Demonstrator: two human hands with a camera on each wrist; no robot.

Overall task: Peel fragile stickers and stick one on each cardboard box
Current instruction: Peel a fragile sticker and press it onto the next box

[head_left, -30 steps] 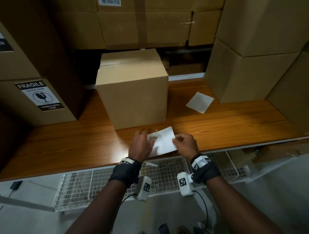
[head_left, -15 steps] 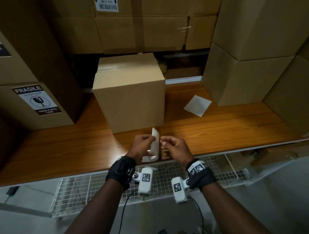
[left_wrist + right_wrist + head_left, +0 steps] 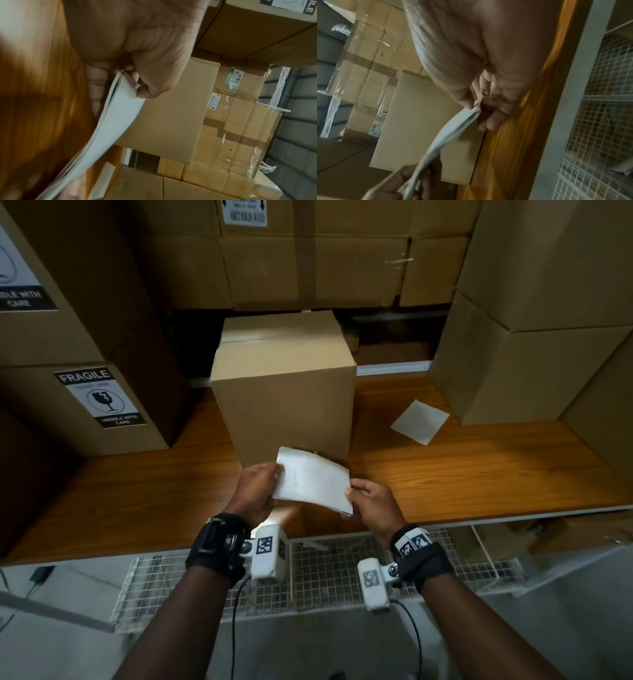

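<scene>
Sticker (image 3: 313, 485), blank side up, hangs above the surface (image 3: 479, 474) before the box (image 3: 284, 405), left hand (image 3: 257, 491) and right hand (image 3: 373, 508) pinching opposite edges; thin, floppy, best peeled from a corner.

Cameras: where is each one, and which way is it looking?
Head: worn on the head, looks forward and down at the table, boxes and both forearms; left hand and right hand hold the sticker sheet.
Left wrist: looks along the left palm and thumb at the sheet's edge and middle box.
Right wrist: looks along the right hand at the sheet's other end; left fingers show below.
Shared: sheet and middle box.
</scene>
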